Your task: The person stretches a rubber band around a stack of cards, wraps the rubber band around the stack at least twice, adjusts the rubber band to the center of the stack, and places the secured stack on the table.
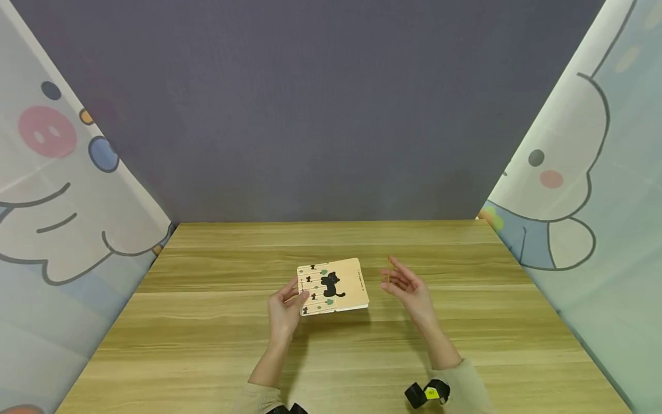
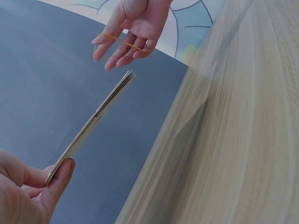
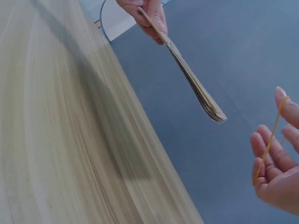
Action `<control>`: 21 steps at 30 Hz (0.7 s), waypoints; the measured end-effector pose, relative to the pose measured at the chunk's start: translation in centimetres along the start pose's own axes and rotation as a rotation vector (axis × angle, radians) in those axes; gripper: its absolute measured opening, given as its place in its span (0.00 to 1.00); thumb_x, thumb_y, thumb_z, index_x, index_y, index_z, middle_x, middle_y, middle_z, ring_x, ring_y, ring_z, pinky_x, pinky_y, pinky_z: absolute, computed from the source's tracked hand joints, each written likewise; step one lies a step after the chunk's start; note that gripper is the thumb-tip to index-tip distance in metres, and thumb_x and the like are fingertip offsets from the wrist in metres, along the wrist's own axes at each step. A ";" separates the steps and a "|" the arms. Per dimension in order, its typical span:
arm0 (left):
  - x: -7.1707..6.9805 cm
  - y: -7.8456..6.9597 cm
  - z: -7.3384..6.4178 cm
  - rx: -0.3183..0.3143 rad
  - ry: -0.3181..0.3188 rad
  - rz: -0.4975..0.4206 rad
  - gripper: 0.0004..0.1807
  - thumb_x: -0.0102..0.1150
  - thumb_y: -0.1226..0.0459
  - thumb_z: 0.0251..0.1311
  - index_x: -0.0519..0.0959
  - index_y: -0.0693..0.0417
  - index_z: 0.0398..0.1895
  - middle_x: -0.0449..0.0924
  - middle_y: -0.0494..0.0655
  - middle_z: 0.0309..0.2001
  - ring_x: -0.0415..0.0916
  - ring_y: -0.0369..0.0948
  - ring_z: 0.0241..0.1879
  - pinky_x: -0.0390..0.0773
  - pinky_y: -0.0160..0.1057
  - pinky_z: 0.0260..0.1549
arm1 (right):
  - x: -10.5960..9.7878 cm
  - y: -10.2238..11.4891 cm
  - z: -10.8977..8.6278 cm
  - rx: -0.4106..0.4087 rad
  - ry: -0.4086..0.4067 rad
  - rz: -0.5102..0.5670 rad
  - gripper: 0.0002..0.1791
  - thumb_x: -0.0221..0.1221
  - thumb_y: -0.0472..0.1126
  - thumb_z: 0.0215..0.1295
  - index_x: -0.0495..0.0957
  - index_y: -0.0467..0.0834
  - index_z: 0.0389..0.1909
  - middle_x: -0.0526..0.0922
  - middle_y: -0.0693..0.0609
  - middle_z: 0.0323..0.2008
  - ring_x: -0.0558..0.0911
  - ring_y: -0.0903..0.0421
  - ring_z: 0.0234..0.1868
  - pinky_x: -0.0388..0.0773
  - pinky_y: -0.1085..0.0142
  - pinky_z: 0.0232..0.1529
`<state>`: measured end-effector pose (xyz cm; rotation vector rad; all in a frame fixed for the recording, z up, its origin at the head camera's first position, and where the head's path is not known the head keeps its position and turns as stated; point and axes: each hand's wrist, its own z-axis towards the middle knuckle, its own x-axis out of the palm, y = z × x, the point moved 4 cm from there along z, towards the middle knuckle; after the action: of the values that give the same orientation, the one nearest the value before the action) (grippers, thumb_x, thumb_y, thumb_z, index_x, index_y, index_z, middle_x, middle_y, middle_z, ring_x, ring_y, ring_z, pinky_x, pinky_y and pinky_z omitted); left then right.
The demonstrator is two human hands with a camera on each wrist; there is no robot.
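My left hand (image 1: 284, 313) grips the left edge of a small notebook (image 1: 349, 282), thumb on top of the cover and fingers beneath. The cream cover carries a black cat, small bows and green leaf shapes. It is held above the table, and the left wrist view shows its thin layered edge, slightly fanned at the far end. To the right, apart from the notebook, my right hand (image 1: 416, 296) is raised with spread, slightly bent fingers. A thin yellow-orange rubber band (image 3: 268, 148) is looped round its thumb and fingers and stretched between them.
The wood-grain table (image 1: 217, 333) lies under both hands, with a dark grey panel (image 1: 331, 115) behind its far edge. Cartoon-printed curtains (image 1: 610, 310) flank both sides. Black straps with a small camera (image 1: 415, 395) sit at the wrists.
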<state>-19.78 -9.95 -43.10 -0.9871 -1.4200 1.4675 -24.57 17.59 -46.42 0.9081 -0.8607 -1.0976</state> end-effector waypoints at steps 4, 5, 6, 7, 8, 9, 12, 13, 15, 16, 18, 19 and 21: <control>0.0 -0.1 0.1 0.011 0.000 -0.002 0.21 0.58 0.78 0.48 0.72 0.70 0.49 0.77 0.64 0.33 0.79 0.51 0.30 0.79 0.33 0.23 | 3.0 5.3 -0.3 -0.060 0.023 -0.007 0.32 0.53 0.20 0.52 0.55 0.27 0.60 0.78 0.51 0.44 0.76 0.56 0.44 0.74 0.72 0.44; 0.1 -0.1 0.1 0.012 0.000 0.000 0.21 0.58 0.77 0.48 0.72 0.70 0.49 0.77 0.64 0.33 0.79 0.50 0.30 0.79 0.32 0.23 | 3.2 5.3 -0.3 -0.081 0.035 -0.004 0.32 0.52 0.18 0.51 0.55 0.27 0.60 0.78 0.51 0.45 0.76 0.56 0.43 0.74 0.72 0.43; 0.1 -0.1 0.1 0.012 -0.001 0.001 0.21 0.58 0.77 0.48 0.73 0.69 0.49 0.77 0.64 0.33 0.79 0.49 0.30 0.79 0.32 0.23 | 3.3 5.3 -0.3 -0.095 0.046 -0.006 0.32 0.52 0.18 0.51 0.55 0.27 0.59 0.78 0.51 0.45 0.76 0.57 0.43 0.74 0.72 0.42; 0.1 -0.1 0.1 0.009 -0.003 0.004 0.21 0.59 0.77 0.48 0.73 0.69 0.49 0.77 0.63 0.33 0.79 0.48 0.29 0.79 0.31 0.23 | 3.4 5.3 -0.3 -0.103 0.055 -0.012 0.32 0.52 0.17 0.51 0.56 0.27 0.60 0.78 0.51 0.46 0.76 0.57 0.43 0.73 0.73 0.41; 0.1 -0.2 0.1 0.011 -0.005 0.005 0.21 0.59 0.77 0.48 0.73 0.69 0.49 0.77 0.63 0.33 0.79 0.48 0.29 0.79 0.31 0.22 | 3.4 5.3 -0.3 -0.108 0.064 -0.015 0.32 0.52 0.17 0.51 0.56 0.27 0.60 0.78 0.52 0.46 0.75 0.57 0.43 0.73 0.73 0.40; 0.1 -0.2 0.1 0.012 -0.008 0.006 0.21 0.59 0.77 0.48 0.73 0.69 0.49 0.77 0.63 0.33 0.79 0.47 0.28 0.79 0.31 0.22 | 3.5 5.2 -0.3 -0.109 0.073 -0.015 0.32 0.52 0.18 0.51 0.55 0.28 0.60 0.77 0.53 0.46 0.75 0.57 0.44 0.73 0.73 0.40; 0.1 -0.4 0.0 0.022 -0.014 0.005 0.21 0.59 0.77 0.48 0.73 0.70 0.48 0.78 0.61 0.32 0.79 0.44 0.27 0.79 0.30 0.22 | 3.7 5.1 -0.3 -0.121 0.093 -0.003 0.32 0.53 0.20 0.52 0.54 0.27 0.60 0.76 0.53 0.47 0.74 0.55 0.44 0.74 0.72 0.43; 0.1 -0.4 0.0 0.023 -0.015 0.003 0.21 0.59 0.77 0.48 0.73 0.70 0.48 0.78 0.61 0.32 0.79 0.44 0.26 0.78 0.30 0.22 | 3.7 5.1 -0.3 -0.129 0.095 0.001 0.32 0.53 0.20 0.53 0.54 0.27 0.60 0.76 0.52 0.47 0.74 0.54 0.44 0.74 0.71 0.44; 0.1 -0.5 0.0 0.026 -0.018 0.001 0.21 0.59 0.77 0.47 0.73 0.70 0.48 0.78 0.60 0.31 0.79 0.42 0.26 0.78 0.29 0.22 | 3.7 4.9 -0.3 -0.153 0.099 0.010 0.33 0.54 0.23 0.53 0.53 0.27 0.60 0.76 0.51 0.47 0.75 0.54 0.44 0.74 0.70 0.45; 0.1 -0.5 0.0 0.029 -0.017 -0.003 0.21 0.59 0.77 0.47 0.73 0.70 0.48 0.78 0.60 0.31 0.79 0.42 0.25 0.78 0.30 0.21 | 3.6 4.8 -0.3 -0.168 0.097 0.007 0.33 0.55 0.24 0.54 0.54 0.28 0.60 0.76 0.50 0.47 0.75 0.54 0.44 0.74 0.69 0.45; 0.1 -0.5 0.0 0.029 -0.015 -0.009 0.21 0.59 0.77 0.48 0.73 0.70 0.49 0.78 0.61 0.31 0.79 0.42 0.25 0.78 0.29 0.21 | 3.3 4.1 -0.2 -0.221 0.108 0.020 0.33 0.56 0.26 0.54 0.55 0.29 0.61 0.76 0.47 0.47 0.75 0.54 0.43 0.74 0.70 0.45; 0.1 -0.5 0.0 0.023 -0.016 -0.009 0.21 0.59 0.77 0.48 0.73 0.70 0.49 0.78 0.60 0.32 0.79 0.41 0.25 0.78 0.29 0.21 | 3.3 4.0 -0.2 -0.239 0.106 0.022 0.33 0.56 0.27 0.55 0.55 0.30 0.61 0.75 0.45 0.47 0.76 0.54 0.43 0.74 0.71 0.44; 0.1 -0.5 0.0 0.022 -0.018 -0.011 0.21 0.59 0.77 0.48 0.73 0.70 0.49 0.78 0.61 0.32 0.79 0.41 0.25 0.78 0.29 0.22 | 2.9 3.3 0.0 -0.286 0.120 0.033 0.33 0.55 0.26 0.55 0.56 0.32 0.62 0.75 0.42 0.47 0.76 0.54 0.43 0.74 0.73 0.43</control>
<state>-19.78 -9.90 -42.64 -0.9535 -1.4168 1.4846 -22.73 15.43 -43.09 0.7105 -0.6001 -1.0935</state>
